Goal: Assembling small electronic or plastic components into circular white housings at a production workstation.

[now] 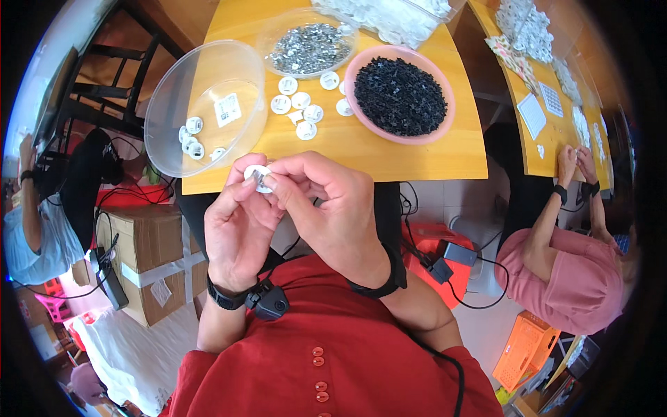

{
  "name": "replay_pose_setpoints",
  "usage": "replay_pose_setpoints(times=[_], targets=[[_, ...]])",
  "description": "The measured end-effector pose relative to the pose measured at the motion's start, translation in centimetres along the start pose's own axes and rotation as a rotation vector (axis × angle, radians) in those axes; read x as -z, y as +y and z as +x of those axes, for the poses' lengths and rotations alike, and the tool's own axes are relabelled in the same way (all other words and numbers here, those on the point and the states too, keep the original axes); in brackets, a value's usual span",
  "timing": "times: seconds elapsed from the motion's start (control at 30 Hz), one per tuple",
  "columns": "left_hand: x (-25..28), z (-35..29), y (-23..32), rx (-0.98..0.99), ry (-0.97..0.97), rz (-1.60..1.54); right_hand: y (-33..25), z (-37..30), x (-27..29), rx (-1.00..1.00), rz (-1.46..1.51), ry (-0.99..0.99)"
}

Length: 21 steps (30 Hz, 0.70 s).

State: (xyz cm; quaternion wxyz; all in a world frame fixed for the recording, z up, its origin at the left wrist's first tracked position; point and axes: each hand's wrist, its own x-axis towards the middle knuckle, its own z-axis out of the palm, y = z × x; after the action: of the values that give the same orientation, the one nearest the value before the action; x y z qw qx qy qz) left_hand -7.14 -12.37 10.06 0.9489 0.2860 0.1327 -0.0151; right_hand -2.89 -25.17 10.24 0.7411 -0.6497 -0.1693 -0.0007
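Just off the table's near edge, my left hand (240, 233) pinches a small round white plastic piece (258, 178) by its rim. My right hand (323, 198) grips the same piece from the other side, thumb and forefinger pressed on a small shiny metal part (260, 182) at its face. How far that part sits in the white piece is hidden by the fingertips. Beyond my hands, several similar white discs (306, 130) lie on the table. A clear plastic bowl (161, 111) at the left holds several more of them.
On the yellow table (431, 161) stand a clear tub of small metal parts (309, 48) and a pink bowl (450, 104) of small black parts. A transparent container (396, 21) of white pieces is behind. Cardboard box (156, 243) at left; a co-worker's hands (575, 163) at right.
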Motion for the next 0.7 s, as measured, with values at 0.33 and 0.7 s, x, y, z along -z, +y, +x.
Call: replay_pose_setpoints(times=[0.33, 0.7], targets=[[0.6, -0.2, -0.1, -0.028, -0.076, -0.002, 1.0, -0.2, -0.5, -0.086, 0.156, -0.002], [-1.1, -0.5, -0.8, -0.162, 0.099, 0.254, 1.3, -0.3, -0.4, -0.186, 0.278, -0.012]])
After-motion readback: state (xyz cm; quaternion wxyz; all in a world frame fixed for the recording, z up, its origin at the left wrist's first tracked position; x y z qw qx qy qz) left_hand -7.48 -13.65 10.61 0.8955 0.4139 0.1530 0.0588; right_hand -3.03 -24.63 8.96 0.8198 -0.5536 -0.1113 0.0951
